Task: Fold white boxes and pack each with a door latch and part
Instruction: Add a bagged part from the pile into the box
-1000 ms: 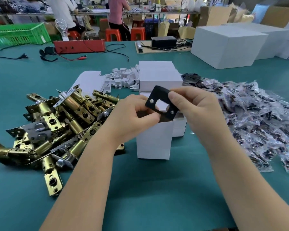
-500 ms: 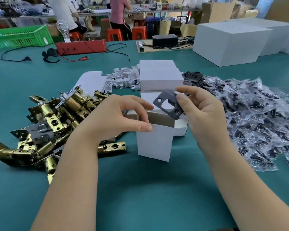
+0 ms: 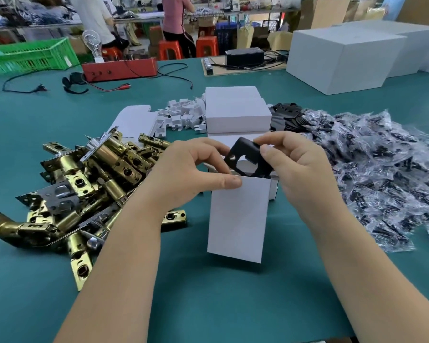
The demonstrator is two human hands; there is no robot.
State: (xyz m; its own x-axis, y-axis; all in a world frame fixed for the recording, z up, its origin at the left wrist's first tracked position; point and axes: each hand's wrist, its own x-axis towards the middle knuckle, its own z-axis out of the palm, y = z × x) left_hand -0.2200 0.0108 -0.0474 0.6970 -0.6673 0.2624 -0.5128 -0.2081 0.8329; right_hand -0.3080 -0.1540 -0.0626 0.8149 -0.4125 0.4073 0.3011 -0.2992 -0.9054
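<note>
Green tabletop (image 3: 208,305). At 9 o'clock, heaped brass door latches (image 3: 84,184). Centre, upright open white box (image 3: 237,219), interior hidden; left hand (image 3: 183,174) pinching its rim, right hand (image 3: 297,169) pinching black plate (image 3: 248,157) above the opening.

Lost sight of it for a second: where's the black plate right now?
Centre of the head view: the black plate is pinched in the right hand, just above the open top of the white box the left hand steadies.
</note>
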